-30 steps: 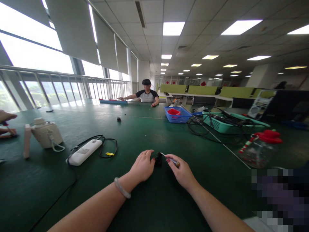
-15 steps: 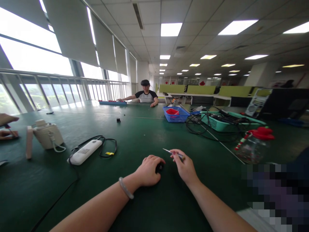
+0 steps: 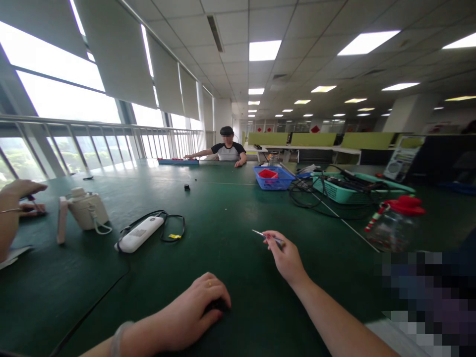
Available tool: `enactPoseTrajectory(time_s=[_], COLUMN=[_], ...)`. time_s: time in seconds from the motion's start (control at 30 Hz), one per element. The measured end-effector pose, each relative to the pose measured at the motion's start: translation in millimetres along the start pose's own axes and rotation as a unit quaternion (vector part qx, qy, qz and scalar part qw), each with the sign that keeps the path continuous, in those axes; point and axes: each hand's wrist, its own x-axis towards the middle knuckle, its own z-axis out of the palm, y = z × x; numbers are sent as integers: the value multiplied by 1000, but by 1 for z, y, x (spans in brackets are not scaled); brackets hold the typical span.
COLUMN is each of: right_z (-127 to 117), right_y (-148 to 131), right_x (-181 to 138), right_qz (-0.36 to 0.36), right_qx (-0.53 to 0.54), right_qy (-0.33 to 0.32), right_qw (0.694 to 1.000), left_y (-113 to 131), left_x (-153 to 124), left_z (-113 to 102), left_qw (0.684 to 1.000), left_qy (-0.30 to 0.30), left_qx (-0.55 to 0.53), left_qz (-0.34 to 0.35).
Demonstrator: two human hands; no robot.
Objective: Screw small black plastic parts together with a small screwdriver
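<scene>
My left hand (image 3: pixel 199 310) rests low over the green table, its fingers curled around a small black object (image 3: pixel 216 304) that they mostly cover; I cannot make out its kind. To the right, my right hand (image 3: pixel 284 255) is closed on a screwdriver (image 3: pixel 278 241). The thin metal shaft points left and slightly up, away from the table's near edge, and the tip touches nothing I can see. My two hands are apart. A white power strip (image 3: pixel 140 234) with a black cable lies beyond my left hand.
A beige bottle (image 3: pixel 89 210) and a pink upright slab (image 3: pixel 62 220) stand at left, near another person's hand (image 3: pixel 26 188). Blue basket (image 3: pixel 273 178), green basket (image 3: pixel 334 189) with cables, and red-lidded jar (image 3: pixel 394 228) are at right. A person (image 3: pixel 228 148) sits at the far end.
My left hand has drawn back towards me and to the left, with the black object under its fingers. My right hand stays nearly in place with the screwdriver. The view has shifted slightly left.
</scene>
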Motion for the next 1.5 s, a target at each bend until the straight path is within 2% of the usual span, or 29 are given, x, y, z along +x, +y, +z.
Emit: enactPoseTrajectory(time_s=[0.17, 0.3, 0.43, 0.6, 0.67, 0.73, 0.87, 0.97, 1.1, 1.33, 1.5], right_z=[1, 1, 1, 0, 0, 0, 0, 1, 3, 3, 3], right_y=[-2, -2, -3, -2, -1, -2, -3, -3, -2, -5, -5], right_x=[0, 0, -1, -1, 0, 0, 0, -1, -1, -2, -2], right_qz=[5, 8, 4, -3, 0, 7, 10, 4, 3, -5, 5], right_qx=[13, 11, 4, -4, -5, -6, -9, -6, -9, -15, -13], right_qy=[-14, -18, -16, -13, -12, -13, -17, -23, -30, -28, -34], right_qw=[1000, 1000, 1000, 1000, 1000, 1000, 1000, 1000, 1000, 999, 999], left_y=[-26, -58, -74, -72, -72, -77, -97, -109, -114, -112, -118], left_x=[-56, -83, -89, -84, -84, -87, -96, -99, -99, -98, -99], left_z=[-28, -42, -50, -55, -54, -50, -31, -15, -7, -13, -8], left_qw=[999, 996, 995, 992, 989, 979, 921, 884, 890, 896, 913], left_qy=[-25, 34, 47, 87, 122, 187, 371, 440, 429, 393, 363], left_qx=[-36, -37, -31, -10, -17, -12, -2, -38, -10, 158, 152], left_qz=[-30, -67, -86, -86, -76, -81, -120, -150, -155, -131, -107])
